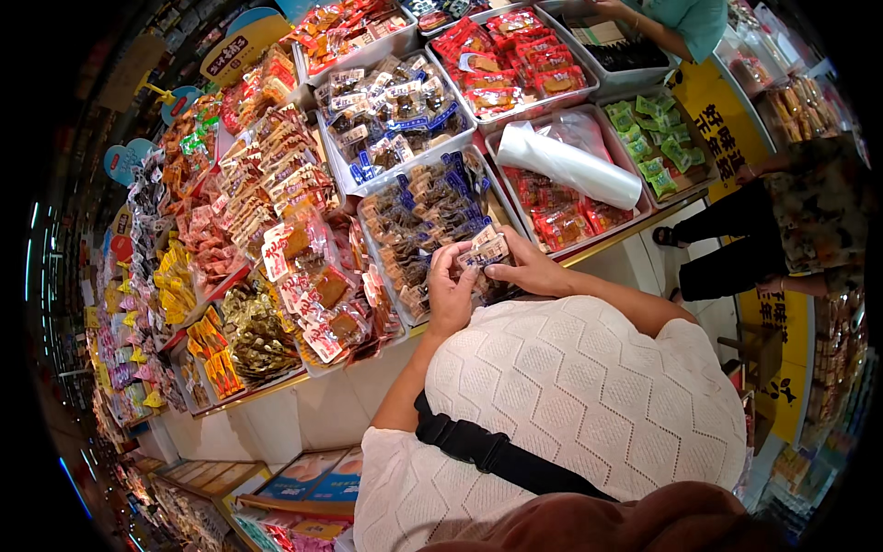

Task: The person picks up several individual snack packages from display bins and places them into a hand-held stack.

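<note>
My left hand (450, 291) and my right hand (530, 268) hold small clear-wrapped snack packets (485, 250) between them, close in front of my body. The packets have cream labels with dark writing, and their contents look brown. My fingers hide part of them, so I cannot tell exactly how many there are. Just below my hands is the near end of a white plastic bin (386, 259), filled with rows of similar brown packets (431, 200) with blue and cream labels.
Right of that bin, a roll of clear plastic bags (569, 165) lies across a bin of red packets (552, 214). Large clear packets (324, 290) are heaped on the left. One person's arm (662, 34) reaches over a far bin; another person (779, 221) stands in the right aisle.
</note>
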### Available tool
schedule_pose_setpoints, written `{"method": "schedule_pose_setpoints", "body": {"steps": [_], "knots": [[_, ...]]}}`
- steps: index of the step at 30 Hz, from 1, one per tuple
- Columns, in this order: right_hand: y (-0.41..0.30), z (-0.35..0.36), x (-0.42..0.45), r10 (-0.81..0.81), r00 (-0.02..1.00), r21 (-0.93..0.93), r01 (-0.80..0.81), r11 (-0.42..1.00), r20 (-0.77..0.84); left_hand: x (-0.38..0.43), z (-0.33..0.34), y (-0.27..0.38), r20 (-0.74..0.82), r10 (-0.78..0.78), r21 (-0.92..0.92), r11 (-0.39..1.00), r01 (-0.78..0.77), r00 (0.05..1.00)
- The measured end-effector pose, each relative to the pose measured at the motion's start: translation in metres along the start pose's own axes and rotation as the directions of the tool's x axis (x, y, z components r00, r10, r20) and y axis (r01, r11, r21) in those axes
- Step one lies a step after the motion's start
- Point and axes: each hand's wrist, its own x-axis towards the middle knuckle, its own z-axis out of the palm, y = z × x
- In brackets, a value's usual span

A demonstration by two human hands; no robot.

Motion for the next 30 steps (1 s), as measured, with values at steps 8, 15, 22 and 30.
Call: {"method": "schedule_pose_setpoints", "body": {"steps": [8,15,22,30], "knots": [[-0.005,-0.036,0.012,-0.098,0.933,-0.227,0.018,0.974,-0.346,0.043,0.01,-0.008,-0.113,0.05,0.029,0.998,-0.047,0.992],[0.001,-0.066,0.021,-0.021,0.913,-0.519,-0.212,0.828,-0.407,0.065,0.0,-0.026,-0.108,0.105,0.251,0.965,-0.075,0.989],[0.004,-0.04,0.045,-0.011,0.944,-0.737,-0.25,0.628,-0.33,0.048,0.022,-0.021,0.281,0.163,0.732,0.601,-0.321,0.946],[0.01,-0.022,0.071,0.102,0.947,-0.784,-0.311,0.537,-0.305,0.042,0.022,-0.035,0.346,0.0,0.836,0.455,-0.308,0.938]]}}
